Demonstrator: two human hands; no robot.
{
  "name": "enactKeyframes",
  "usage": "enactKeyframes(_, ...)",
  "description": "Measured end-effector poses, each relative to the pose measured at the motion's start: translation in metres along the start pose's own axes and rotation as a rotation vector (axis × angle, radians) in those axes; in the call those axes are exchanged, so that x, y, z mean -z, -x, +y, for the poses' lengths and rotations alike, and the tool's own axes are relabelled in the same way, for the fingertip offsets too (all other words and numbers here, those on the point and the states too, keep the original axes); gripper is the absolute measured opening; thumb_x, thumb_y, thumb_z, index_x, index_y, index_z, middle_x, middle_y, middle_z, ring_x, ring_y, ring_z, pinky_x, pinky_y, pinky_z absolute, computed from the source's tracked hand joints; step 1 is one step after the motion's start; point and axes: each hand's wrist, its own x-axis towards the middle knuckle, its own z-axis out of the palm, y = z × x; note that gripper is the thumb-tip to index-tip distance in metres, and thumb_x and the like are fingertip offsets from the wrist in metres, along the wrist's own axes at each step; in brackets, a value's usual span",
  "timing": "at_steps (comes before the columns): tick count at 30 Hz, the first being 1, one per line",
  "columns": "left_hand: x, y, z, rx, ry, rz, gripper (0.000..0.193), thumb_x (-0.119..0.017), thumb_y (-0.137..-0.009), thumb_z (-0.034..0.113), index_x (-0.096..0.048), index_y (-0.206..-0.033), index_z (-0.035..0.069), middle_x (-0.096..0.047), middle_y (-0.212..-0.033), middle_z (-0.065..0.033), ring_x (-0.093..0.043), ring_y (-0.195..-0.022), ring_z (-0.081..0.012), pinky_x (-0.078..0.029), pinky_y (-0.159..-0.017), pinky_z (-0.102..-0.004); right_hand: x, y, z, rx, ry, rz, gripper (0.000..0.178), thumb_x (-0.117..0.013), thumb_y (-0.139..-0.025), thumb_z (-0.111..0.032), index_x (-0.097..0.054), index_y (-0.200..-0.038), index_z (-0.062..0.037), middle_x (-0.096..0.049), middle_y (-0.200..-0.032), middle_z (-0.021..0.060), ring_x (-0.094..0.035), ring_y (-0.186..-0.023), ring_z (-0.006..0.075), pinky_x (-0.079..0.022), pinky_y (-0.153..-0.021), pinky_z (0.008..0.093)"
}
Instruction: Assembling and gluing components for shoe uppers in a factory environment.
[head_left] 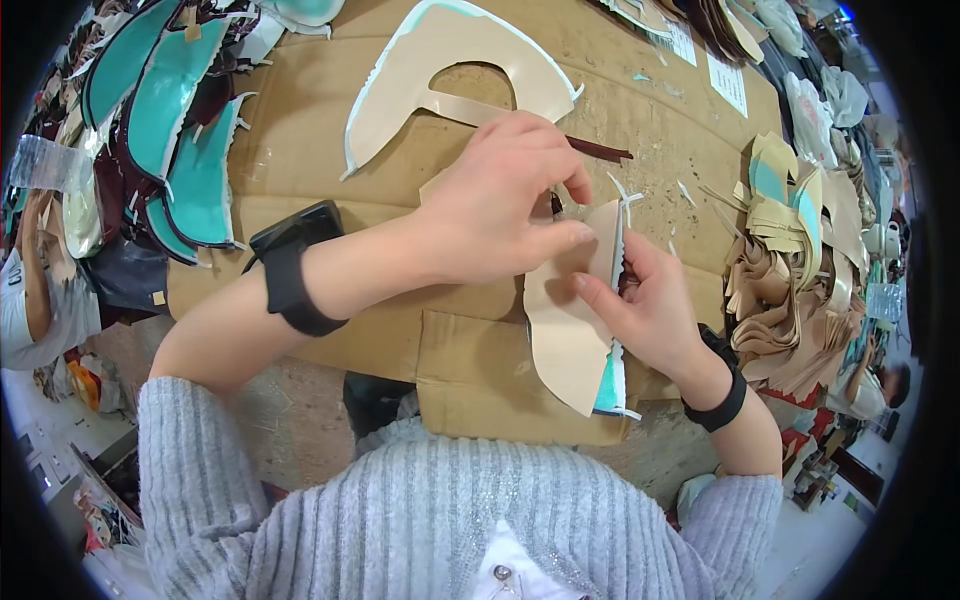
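Observation:
My right hand (650,305) grips a beige shoe upper piece (562,335) by its right edge, thumb on the beige face and fingers behind. The piece has a white-trimmed edge, and teal lining shows at its lower right corner. At its upper end is my left hand (505,200), fingers curled and apart from the thumb, whose tip is over the beige face; whether it touches cannot be told. Another beige upper piece (390,95), curved with a cut-out and white edging, lies flat beyond my left hand. A dark red strip (600,149) lies beside it.
Brown cardboard (300,110) covers the table. Teal-lined dark red uppers (165,100) are stacked at the left. At the right stand bundles of beige and tan pieces (790,270). Clear plastic bags (810,115) and more brown pieces (725,25) are at the far right.

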Motion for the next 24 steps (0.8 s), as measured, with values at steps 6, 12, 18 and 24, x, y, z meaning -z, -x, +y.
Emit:
enactKeyframes(6, -0.007, 0.0, -0.003, 0.009, -0.055, -0.079, 0.016, -0.071, -0.075, 0.013, -0.057, -0.081, 0.009, -0.057, -0.084, -0.0015, -0.052, -0.101, -0.0239, -0.031, -0.101, -0.0425, 0.001, -0.001, 0.006, -0.02, 0.05, -0.036, 0.025, -0.072, -0.08, -0.017, -0.058, -0.092, 0.0011, -0.059, -0.062, 0.0109, -0.056, -0.051, 0.0185, -0.044, -0.05, 0.0309)
enactKeyframes(12, -0.005, -0.003, 0.0, 0.163, 0.013, -0.19, 0.014, -0.07, -0.079, 0.014, -0.056, -0.081, 0.011, -0.057, -0.082, 0.0028, -0.054, -0.105, -0.017, -0.009, -0.113, -0.0554, 0.0, 0.001, 0.006, -0.002, 0.037, -0.009, 0.022, -0.07, -0.082, -0.015, -0.059, -0.092, 0.0016, -0.057, -0.061, 0.0099, -0.052, -0.05, 0.0163, -0.042, -0.049, 0.03)
enactKeyframes(18, -0.001, -0.008, 0.001, 0.082, 0.005, -0.181, 0.013, -0.071, -0.079, 0.015, -0.059, -0.084, 0.012, -0.059, -0.085, 0.0041, -0.054, -0.105, -0.0154, -0.003, -0.113, -0.0553, 0.004, -0.003, 0.003, -0.059, -0.141, -0.078, 0.02, -0.066, -0.087, -0.015, -0.061, -0.097, 0.0022, -0.06, -0.064, 0.004, -0.049, -0.054, 0.0064, -0.04, -0.049, 0.026)
enactKeyframes(24, 0.019, -0.009, 0.016, 0.049, 0.15, 0.434, 0.019, -0.073, -0.079, 0.017, -0.062, -0.088, 0.004, -0.063, -0.081, -0.0065, -0.061, -0.085, -0.0169, -0.051, -0.075, -0.0284, -0.003, 0.001, -0.001, 0.004, -0.312, 0.049, 0.017, -0.06, -0.092, -0.012, -0.063, -0.1, 0.0029, -0.065, -0.077, 0.0011, -0.056, -0.065, 0.0036, -0.045, -0.054, 0.0218)
